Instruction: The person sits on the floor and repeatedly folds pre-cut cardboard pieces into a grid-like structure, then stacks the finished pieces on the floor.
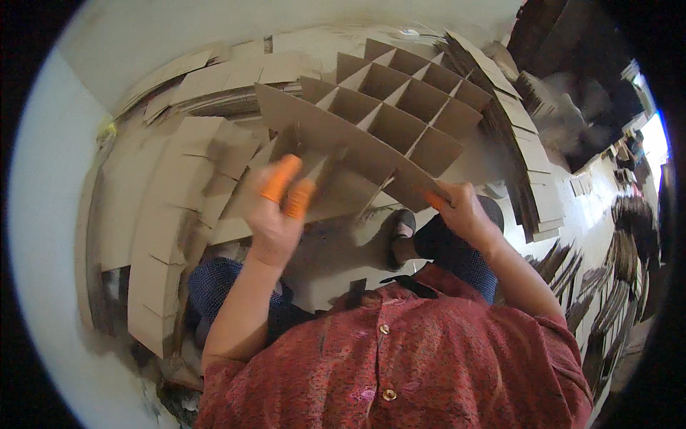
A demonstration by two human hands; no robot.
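Observation:
A brown cardboard divider grid [389, 100] of crossed, slotted strips is held up in front of me, tilted, with square cells showing. My right hand [464, 214] pinches the near right corner of its front strip, thumb on top; an orange finger cover shows there. My left hand [275, 207], smeared by motion, is just to the near left of the grid, with orange covers [289, 187] on two fingers. Whether it touches the cardboard or holds a strip, I cannot tell.
Stacks of slotted cardboard strips [161, 236] stand close on my left. More piles [236, 79] lie at the far left by the wall. A long stack [525, 143] runs along the right, with further bundles [607, 264] on the floor beyond it. My knees are below the grid.

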